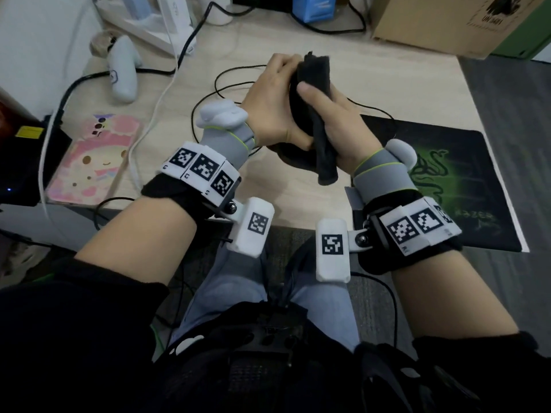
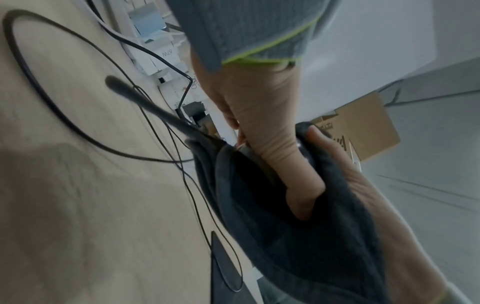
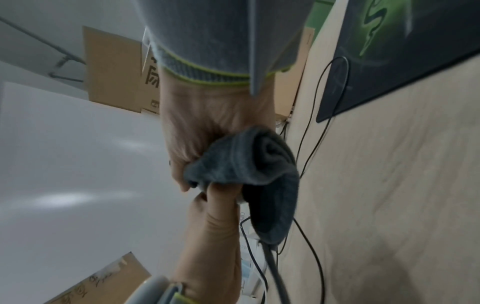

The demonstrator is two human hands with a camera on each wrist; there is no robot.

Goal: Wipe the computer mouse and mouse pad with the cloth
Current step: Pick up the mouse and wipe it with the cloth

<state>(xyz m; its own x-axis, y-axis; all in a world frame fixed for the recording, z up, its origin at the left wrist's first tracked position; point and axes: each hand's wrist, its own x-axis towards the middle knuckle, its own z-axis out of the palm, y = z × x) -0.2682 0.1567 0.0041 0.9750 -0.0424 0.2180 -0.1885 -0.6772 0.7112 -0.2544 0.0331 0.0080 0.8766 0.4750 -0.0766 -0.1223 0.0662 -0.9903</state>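
Observation:
My left hand (image 1: 274, 93) grips the black computer mouse (image 1: 298, 120), lifted off the desk. My right hand (image 1: 331, 114) holds a folded dark grey cloth (image 1: 323, 150) against the mouse's right side, thumb pressing on top. In the left wrist view the cloth (image 2: 298, 236) wraps most of the mouse, with my left thumb (image 2: 275, 164) across it. The right wrist view shows my right hand (image 3: 207, 127) clutching the bunched cloth (image 3: 249, 160). The black mouse pad (image 1: 465, 180) with a green snake logo lies on the desk at the right, with nothing on it. The mouse cable (image 1: 226, 76) loops over the desk.
A white controller (image 1: 123, 70) and a phone in a pink case (image 1: 92, 162) lie at the left. White and black cables (image 1: 155, 108) cross the desk. A cardboard box (image 1: 441, 22) stands at the back right, and a black device (image 1: 26, 162) sits at the left edge.

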